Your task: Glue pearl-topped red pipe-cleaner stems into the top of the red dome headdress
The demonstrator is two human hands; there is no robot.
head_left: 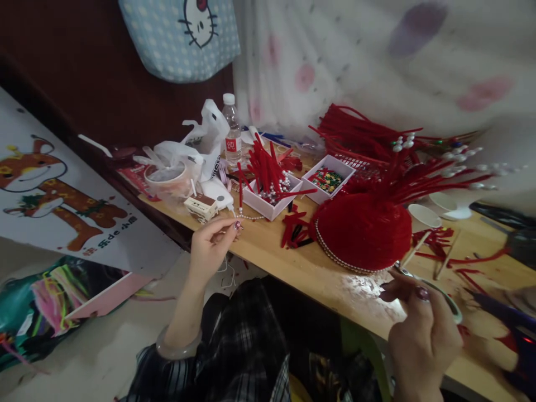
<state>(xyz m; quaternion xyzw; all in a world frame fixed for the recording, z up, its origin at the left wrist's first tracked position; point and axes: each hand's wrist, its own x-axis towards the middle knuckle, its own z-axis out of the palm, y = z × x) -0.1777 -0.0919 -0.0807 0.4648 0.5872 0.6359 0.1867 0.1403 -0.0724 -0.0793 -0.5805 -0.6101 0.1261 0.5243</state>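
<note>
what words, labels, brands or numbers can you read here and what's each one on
"de" on the giraffe panel, among tilted Chinese characters; the last is unclear.
"纯", apparently, on the red label of the water bottle; the rest is unreadable.
White plastic bag: dark lettering, too creased to read surely.
Small brown-and-cream carton: print too small to read.
No numbers are readable.

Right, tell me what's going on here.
A person sits at a cluttered table with both hands raised. The left hand pinches a bead string. The right hand is near the front edge of a red dome; what it grips, if anything, is unclear. Beads trim the dome's lower edge. Beyond the left hand, a white box holds red stems and pearly beads.
</note>
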